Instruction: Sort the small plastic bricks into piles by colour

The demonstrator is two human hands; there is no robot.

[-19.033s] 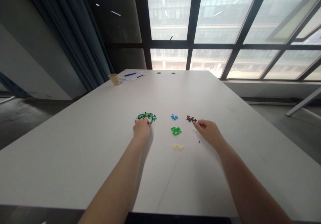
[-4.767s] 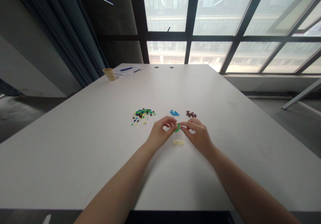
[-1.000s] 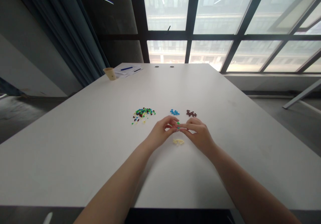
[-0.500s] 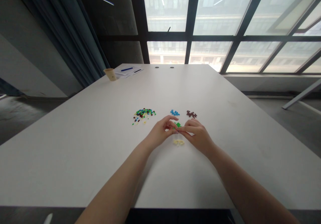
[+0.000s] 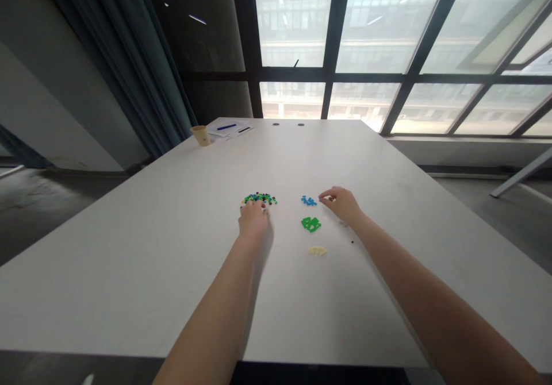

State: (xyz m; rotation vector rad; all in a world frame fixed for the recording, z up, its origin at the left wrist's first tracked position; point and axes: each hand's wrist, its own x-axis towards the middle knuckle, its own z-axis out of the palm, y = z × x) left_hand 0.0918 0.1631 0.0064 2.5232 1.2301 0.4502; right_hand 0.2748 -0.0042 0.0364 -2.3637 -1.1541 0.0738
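The left hand rests curled on the mixed pile of small plastic bricks, though whether it pinches any I cannot tell; the right hand reaches out with loose, open fingers just beside the blue bricks. Green bricks and pale yellow bricks lie in separate heaps, the mixed pile left unsorted; a paper cup stands far off, its inside unseen
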